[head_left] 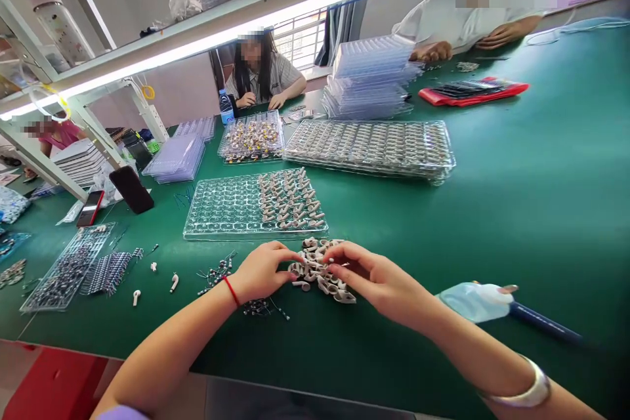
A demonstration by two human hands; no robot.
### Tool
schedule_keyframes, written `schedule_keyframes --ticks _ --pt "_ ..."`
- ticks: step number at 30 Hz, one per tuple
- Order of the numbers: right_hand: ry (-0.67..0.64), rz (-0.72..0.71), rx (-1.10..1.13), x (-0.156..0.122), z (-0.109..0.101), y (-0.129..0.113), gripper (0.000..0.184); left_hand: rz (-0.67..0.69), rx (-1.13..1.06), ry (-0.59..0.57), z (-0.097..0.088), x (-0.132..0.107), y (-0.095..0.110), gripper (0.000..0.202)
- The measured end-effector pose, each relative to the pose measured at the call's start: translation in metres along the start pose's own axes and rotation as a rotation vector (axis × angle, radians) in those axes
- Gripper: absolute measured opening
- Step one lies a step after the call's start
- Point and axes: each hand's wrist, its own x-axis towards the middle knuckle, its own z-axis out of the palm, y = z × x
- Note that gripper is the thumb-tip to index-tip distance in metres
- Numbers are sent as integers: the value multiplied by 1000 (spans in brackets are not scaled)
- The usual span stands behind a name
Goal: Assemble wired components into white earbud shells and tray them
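A loose heap of white earbud shells [325,279] lies on the green table between my two hands. My left hand [263,272], with a red string on the wrist, reaches to the heap's left edge; its thumb and forefinger are apart around shells there. At the heap's right side, my right hand [381,279] pinches a small white earbud shell [331,260] between thumb and forefinger. Just behind the heap stands a clear plastic tray [221,207], its right part filled with rows of shells. Small dark wired parts [216,273] lie beside and below my left wrist.
Filled stacked trays [369,147] and a tray of yellow-tipped parts [252,138] stand farther back. Loose white earbuds [174,282] lie at left, near a tray of dark parts [63,275]. A phone [131,189] leans behind. A dark blue-handled tool [544,323] lies at right. Co-workers sit opposite.
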Motion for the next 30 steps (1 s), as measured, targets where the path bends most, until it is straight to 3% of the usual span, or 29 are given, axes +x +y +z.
schedule_keyframes --ticks 3,8,14,19,22,26,30 --pt "26 31 -19 -11 0 3 35 19 -9 -74 4 7 4 23" --pt "-47 33 -4 -25 2 -3 20 19 -15 -152 0 -7 9 11" --pt "122 66 100 -39 0 -8 30 -5 18 -89 -8 -16 20 8" --pt "250 110 187 -60 14 -6 44 48 41 -106 2 -4 33 14" --pt "350 174 296 -74 25 -2 42 25 79 -116 9 6 38 17" --pt "380 243 410 -82 31 0 37 -21 98 -118 12 14 41 11" --pt "400 273 451 -80 33 -5 38 -64 58 -76 4 12 39 5"
